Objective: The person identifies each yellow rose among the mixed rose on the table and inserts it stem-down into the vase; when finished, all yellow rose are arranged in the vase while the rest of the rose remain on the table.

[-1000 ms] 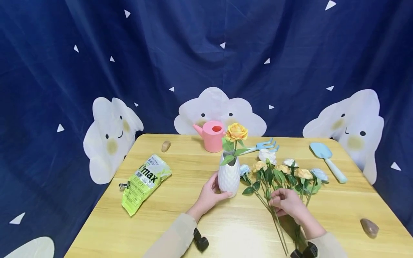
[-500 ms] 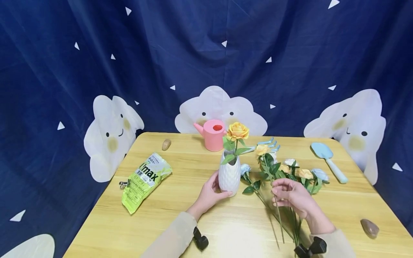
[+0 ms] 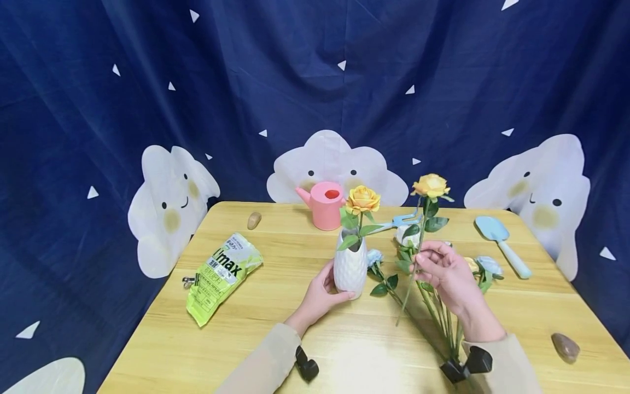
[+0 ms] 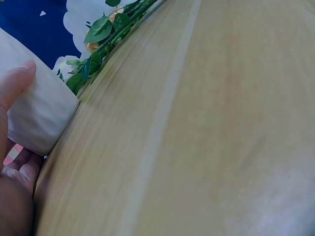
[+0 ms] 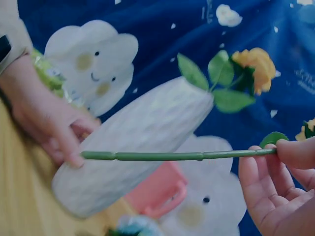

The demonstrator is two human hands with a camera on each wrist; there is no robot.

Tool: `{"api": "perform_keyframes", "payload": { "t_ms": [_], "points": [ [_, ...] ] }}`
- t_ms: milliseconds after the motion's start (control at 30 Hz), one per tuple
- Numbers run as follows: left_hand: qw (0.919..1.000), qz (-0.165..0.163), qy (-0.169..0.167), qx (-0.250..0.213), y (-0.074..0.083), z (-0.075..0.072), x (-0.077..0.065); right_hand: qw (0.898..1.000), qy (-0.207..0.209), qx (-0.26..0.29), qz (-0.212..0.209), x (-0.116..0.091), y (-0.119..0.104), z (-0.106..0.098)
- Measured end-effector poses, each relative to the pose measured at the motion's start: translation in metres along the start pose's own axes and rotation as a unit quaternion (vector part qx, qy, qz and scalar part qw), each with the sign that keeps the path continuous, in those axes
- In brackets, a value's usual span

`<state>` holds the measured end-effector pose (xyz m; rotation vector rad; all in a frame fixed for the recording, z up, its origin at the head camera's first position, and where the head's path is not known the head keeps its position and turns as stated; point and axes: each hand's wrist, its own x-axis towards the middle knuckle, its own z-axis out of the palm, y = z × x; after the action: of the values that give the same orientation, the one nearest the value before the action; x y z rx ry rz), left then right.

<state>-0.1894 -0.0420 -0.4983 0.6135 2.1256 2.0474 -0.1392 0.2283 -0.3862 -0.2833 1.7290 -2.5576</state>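
Observation:
My left hand [image 3: 322, 295] grips the lower part of a white textured vase [image 3: 350, 271], which stands upright on the table. An orange-yellow rose [image 3: 363, 200] rises from the vase's mouth. Between thumb and fingers of my right hand [image 3: 445, 279] is the green stem of a yellow rose [image 3: 431, 186], its bloom up and its stem end lifted. In the right wrist view the stem [image 5: 162, 156] runs across in front of the vase [image 5: 133, 142]. More roses lie under and beside the right hand, among them a blue rose [image 3: 374, 257] and a white rose [image 3: 407, 236].
A pink watering can [image 3: 326, 210] and a blue hand rake [image 3: 401, 221] stand and lie at the back. To the right are a blue trowel [image 3: 502, 243] and a stone [image 3: 566, 347]. A green bag [image 3: 221, 279] and another stone [image 3: 254, 220] lie left.
My right hand has picked a yellow rose out of the pile and raised it upright. The left hand keeps its grip on the vase in place.

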Motion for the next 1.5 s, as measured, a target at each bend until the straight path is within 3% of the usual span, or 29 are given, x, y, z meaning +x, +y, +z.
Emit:
{"api": "perform_keyframes", "payload": {
  "t_ms": [200, 533, 700, 800, 900, 1033, 1133, 1500],
  "points": [
    [1.0000, 0.003, 0.000, -0.002, -0.001, -0.001, 0.000, 0.997, 0.039, 0.023, -0.070, 0.014, -0.021, 0.029],
    [1.0000, 0.004, -0.004, 0.000, -0.002, -0.001, 0.000, 0.979, 0.013, -0.013, -0.203, 0.049, -0.083, 0.075],
    [1.0000, 0.007, -0.003, 0.001, -0.002, -0.002, 0.001, 0.976, -0.020, -0.033, -0.212, 0.070, -0.105, 0.098],
    [0.9999, 0.010, -0.003, 0.000, -0.003, -0.002, 0.000, 0.972, -0.018, -0.076, -0.222, 0.076, -0.105, 0.108],
    [0.9999, 0.013, -0.005, 0.002, -0.003, -0.001, -0.001, 0.961, 0.010, -0.134, -0.243, 0.076, -0.098, 0.114],
    [0.9999, 0.014, -0.007, 0.000, -0.002, 0.000, -0.001, 0.925, 0.052, -0.244, -0.286, 0.070, -0.088, 0.119],
    [0.9999, 0.011, -0.007, -0.007, -0.001, 0.000, -0.001, 0.902, 0.067, -0.297, -0.306, 0.066, -0.082, 0.120],
    [0.9999, -0.008, -0.007, 0.004, 0.001, 0.000, -0.002, 0.884, 0.048, -0.346, -0.312, 0.052, -0.054, 0.119]
  ]
}}
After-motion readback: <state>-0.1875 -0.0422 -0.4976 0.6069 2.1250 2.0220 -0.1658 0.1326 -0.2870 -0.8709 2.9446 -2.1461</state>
